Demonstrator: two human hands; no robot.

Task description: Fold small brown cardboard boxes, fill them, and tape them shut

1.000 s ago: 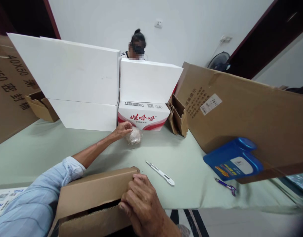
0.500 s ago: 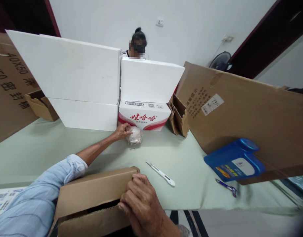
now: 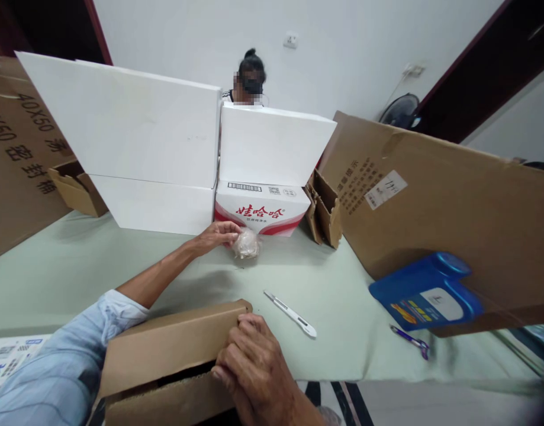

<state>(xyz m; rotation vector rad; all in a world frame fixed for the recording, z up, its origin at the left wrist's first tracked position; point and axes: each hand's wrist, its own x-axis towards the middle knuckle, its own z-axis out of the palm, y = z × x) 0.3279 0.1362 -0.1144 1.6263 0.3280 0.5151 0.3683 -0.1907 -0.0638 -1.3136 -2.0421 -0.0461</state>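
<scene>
My left hand point(image 3: 217, 234) reaches far across the pale green table point(image 3: 343, 302) and pinches a crumpled clear plastic wad point(image 3: 247, 244) that lies in front of a white carton with red print point(image 3: 263, 207). My right hand point(image 3: 254, 364) is closed over the front corner of a brown cardboard box point(image 3: 165, 349) at the near edge, its fingers curled on the flap. A white craft knife point(image 3: 292, 313) lies on the table between the box and the wad.
Two white boxes point(image 3: 134, 142) are stacked at the back left, and a white flap stands over the printed carton. A large brown cardboard sheet point(image 3: 453, 201) leans at right with a blue jug point(image 3: 427, 290) against it. A purple tool point(image 3: 411, 341) lies nearby. A person point(image 3: 249, 80) sits behind the boxes.
My left hand has shifted slightly right with the plastic wad. My right hand stays on the box corner.
</scene>
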